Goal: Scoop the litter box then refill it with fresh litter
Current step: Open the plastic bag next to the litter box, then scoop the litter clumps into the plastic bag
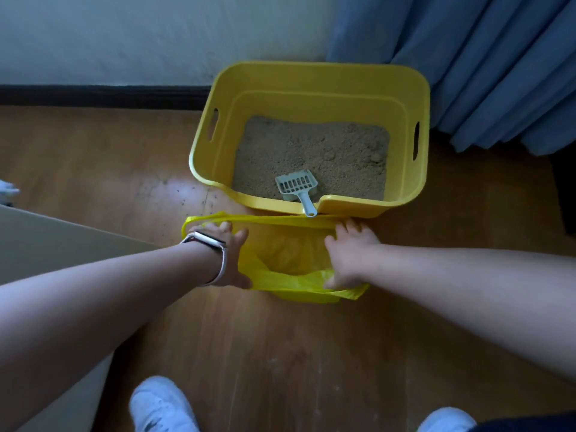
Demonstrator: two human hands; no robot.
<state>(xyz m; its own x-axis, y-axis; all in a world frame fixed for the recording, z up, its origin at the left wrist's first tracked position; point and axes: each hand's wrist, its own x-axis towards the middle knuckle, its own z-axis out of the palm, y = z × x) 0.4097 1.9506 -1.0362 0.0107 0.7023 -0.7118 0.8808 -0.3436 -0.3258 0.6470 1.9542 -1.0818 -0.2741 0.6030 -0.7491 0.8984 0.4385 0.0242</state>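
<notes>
- The left hand (232, 254) has its fingers (233, 230) spread apart and laid against the left side of the yellow bag (286, 254). I see no pinch on the film.
- The right hand (349, 254) is at the bag's right side, reaching towards the near rim. I cannot tell whether its fingers (353, 227) are clamped on the plastic or only pressing it outward.
- The bag stands on the floor (280, 353) between the two hands with its mouth stretched open. It looks thin, soft and light, likely to slump shut once released. The loop handles or a folded rim would be the best places to grip it.
- The scoop (297, 185) lies in the litter box (311, 76), just beyond the bag. Its slotted head rests on the litter (311, 151) at the near wall, and its handle pokes out through the notch in that wall.
- The scoop looks like light, stiff plastic. The free handle end is the obvious place to take hold, and no hand is on it yet.
- The litter is loose and grainy, with a few lumps towards the right side. It should sift through the slots but spill if the scoop tips.
- The box is rigid, with a cut-out handle in each end wall. With litter inside it is probably heavy enough to need both hands.
- The box stands on the floor close to the wall (124, 35), beside the blue curtain (483, 57).
</notes>
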